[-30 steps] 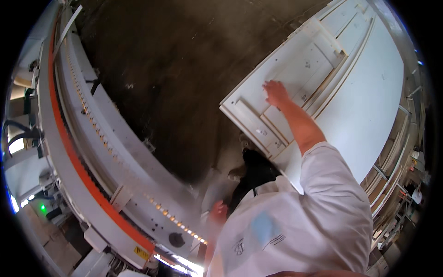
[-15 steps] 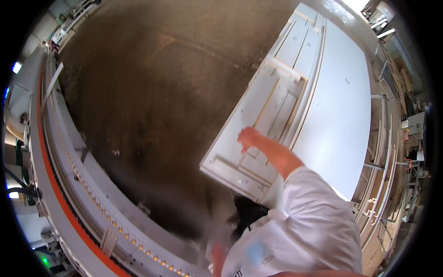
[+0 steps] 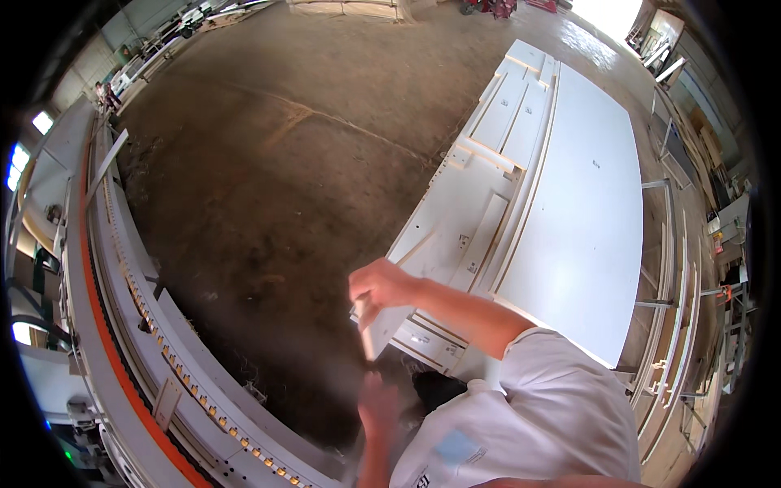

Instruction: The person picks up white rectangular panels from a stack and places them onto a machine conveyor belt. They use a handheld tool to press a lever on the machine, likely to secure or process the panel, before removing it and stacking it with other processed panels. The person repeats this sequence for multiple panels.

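Note:
My right hand (image 3: 382,285) is closed on the upper edge of a white panel (image 3: 389,329) with a pale raw edge. The panel is tilted up at the near left corner of a stack of white boards (image 3: 500,207); part of it is hidden behind my hand and forearm. My left hand (image 3: 379,403) is just below the panel's lower end, apart from it as far as I can see. Motion smears its fingers.
A large white sheet (image 3: 578,211) lies along the right of the stack. On the left runs a long machine with an orange stripe (image 3: 122,366) and a row of small yellowish rollers (image 3: 213,411). Metal racks (image 3: 667,244) stand at the right, and brown floor (image 3: 268,187) lies between.
My right hand, empty over the boards before, has moved left and nearer and now grips a panel raised off the stack. My left hand has come further up into view.

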`<state>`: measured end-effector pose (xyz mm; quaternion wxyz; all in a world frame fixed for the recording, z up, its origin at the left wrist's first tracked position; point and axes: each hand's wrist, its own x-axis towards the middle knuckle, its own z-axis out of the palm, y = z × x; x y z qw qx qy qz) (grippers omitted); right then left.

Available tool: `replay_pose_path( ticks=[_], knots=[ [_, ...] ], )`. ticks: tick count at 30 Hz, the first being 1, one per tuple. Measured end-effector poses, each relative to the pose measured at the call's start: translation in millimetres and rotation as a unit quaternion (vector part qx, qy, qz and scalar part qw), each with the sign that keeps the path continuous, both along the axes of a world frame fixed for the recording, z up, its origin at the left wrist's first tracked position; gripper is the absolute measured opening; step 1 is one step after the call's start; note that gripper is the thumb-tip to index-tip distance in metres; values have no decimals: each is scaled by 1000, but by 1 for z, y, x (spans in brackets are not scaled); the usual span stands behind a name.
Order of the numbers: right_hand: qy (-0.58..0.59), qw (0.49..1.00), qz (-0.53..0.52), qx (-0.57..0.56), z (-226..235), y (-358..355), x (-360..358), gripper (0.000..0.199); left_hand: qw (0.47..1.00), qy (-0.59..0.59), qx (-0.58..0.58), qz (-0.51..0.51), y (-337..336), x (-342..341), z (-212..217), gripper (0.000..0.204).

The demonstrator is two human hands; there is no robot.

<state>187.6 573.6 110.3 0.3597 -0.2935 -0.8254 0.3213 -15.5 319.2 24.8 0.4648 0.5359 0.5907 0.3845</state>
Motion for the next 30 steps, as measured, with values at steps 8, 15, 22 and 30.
replay_pose_path(
  ticks=[8, 15, 22, 30],
  knots=[
    [175, 982, 21, -69, 84, -108, -119, 51, 991, 92, 4, 92, -18, -12, 32, 41],
    [207, 977, 14, -39, 88, -236, -214, 41, 921, -186, 86, 331, -124, -50, 4, 38],
    [38, 979, 165, 112, 20, -362, -250, 52, 815, -329, 10, 477, -279, -82, 56, 31],
    [-124, 956, 210, 165, -46, -406, -219, 35, 678, -416, 123, 594, -475, -109, 63, 38]
  ],
)
